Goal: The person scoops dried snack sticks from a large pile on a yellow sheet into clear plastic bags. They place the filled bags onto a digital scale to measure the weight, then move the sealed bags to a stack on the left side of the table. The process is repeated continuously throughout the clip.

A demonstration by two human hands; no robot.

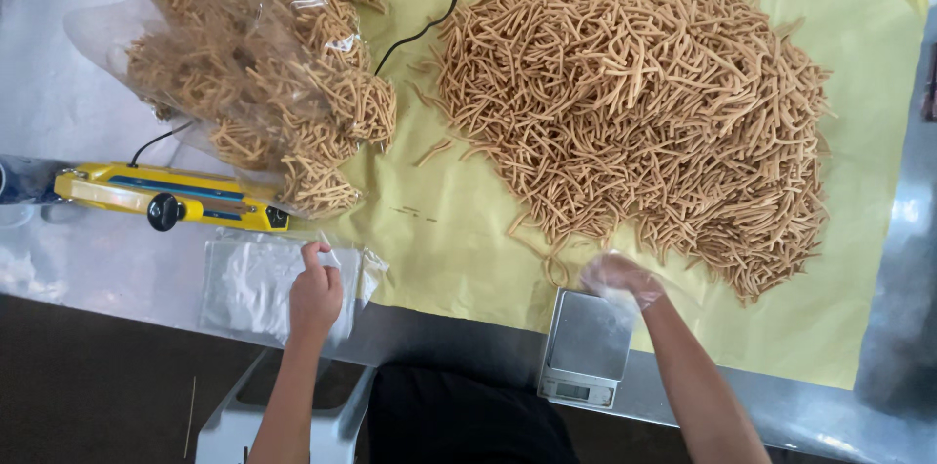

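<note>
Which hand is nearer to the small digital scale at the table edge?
Right. The right hand, in a clear glove, hovers just above the scale; the left hand is far off, on the stack of empty clear bags.

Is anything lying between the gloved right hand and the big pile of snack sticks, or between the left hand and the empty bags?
Nothing visible. The right hand hovers at the near edge of the snack stick pile, just above the scale. The left hand already rests on the stack of empty bags.

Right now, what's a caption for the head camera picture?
Left hand touches clear bags; gloved right hand above scale.
</note>
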